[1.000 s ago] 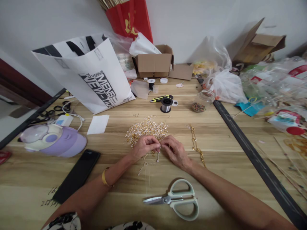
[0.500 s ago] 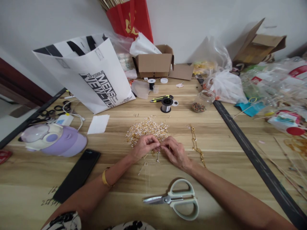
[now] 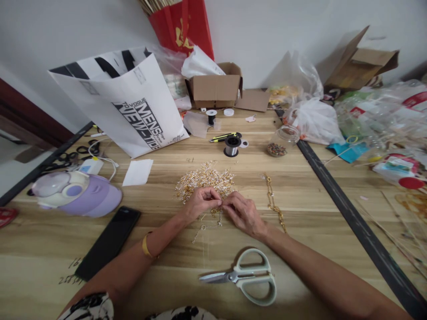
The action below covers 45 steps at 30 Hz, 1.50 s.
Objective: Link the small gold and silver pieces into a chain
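My left hand (image 3: 202, 202) and my right hand (image 3: 243, 212) meet fingertip to fingertip at the front edge of a heap of small gold and silver beads (image 3: 203, 178). Both are closed in a pinch; whatever lies between the fingers is too small to make out. Just below them a thin silver chain (image 3: 204, 228) with a small charm rests on the table. Faint clear thread (image 3: 204, 251) runs down toward the scissors (image 3: 248, 276), which lie with green-white handles to the right. Beyond my right hand lies a gold chain (image 3: 274, 202).
Behind the heap stand a spool of clear line (image 3: 231, 146), a yellow-black cutter (image 3: 224, 137) and a glass jar of beads (image 3: 277, 149). To the left are a black phone (image 3: 108, 242), a purple cup (image 3: 80, 195) and a white paper bag (image 3: 123, 106).
Both hands stay pinched at nearly the same spot, the right fingers shifting slightly. The whole view has moved a few pixels; objects on the table lie as before.
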{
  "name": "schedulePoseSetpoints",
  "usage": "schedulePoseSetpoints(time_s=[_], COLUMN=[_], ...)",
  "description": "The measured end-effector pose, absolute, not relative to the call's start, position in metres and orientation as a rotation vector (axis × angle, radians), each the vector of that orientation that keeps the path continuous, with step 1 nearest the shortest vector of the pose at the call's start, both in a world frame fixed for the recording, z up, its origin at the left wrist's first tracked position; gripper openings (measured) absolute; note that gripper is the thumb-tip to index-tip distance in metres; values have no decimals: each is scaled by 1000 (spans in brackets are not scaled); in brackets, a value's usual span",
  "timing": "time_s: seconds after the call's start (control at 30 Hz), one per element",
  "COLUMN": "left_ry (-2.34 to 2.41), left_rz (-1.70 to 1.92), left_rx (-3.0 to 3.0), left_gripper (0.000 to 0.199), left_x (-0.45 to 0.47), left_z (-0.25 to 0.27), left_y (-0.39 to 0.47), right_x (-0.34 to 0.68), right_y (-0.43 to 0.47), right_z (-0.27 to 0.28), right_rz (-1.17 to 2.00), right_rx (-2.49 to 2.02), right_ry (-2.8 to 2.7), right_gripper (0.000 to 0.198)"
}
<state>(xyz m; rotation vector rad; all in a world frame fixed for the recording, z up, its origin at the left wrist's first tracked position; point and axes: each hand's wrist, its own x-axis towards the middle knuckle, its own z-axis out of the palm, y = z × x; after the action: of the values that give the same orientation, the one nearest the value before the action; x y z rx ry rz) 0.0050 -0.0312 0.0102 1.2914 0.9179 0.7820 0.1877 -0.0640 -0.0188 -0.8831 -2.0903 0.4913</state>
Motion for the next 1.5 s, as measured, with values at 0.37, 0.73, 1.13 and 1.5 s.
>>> schedulePoseSetpoints(time_s=[0.37,0.73,1.13,1.5], left_ry=[894,889,907,944], left_rz=[847,957,1081,1108], left_rx=[1448,1690,1973,1999], left_gripper=[15,7,12,10], left_x=[6,9,12,12], left_z=[1,6,8,7], left_y=[-33,-39,-41,-41], right_x=[187,186,188,188], right_y=[-62,-53,-52,-51], right_z=[-17,-14,-10,-11], right_rz=[696,1394,1457,1401], right_rx=[-908,-1030,-1013,-1024], right_ry=[-1959,-1575,-1572,-1590], right_gripper=[9,24,29,27])
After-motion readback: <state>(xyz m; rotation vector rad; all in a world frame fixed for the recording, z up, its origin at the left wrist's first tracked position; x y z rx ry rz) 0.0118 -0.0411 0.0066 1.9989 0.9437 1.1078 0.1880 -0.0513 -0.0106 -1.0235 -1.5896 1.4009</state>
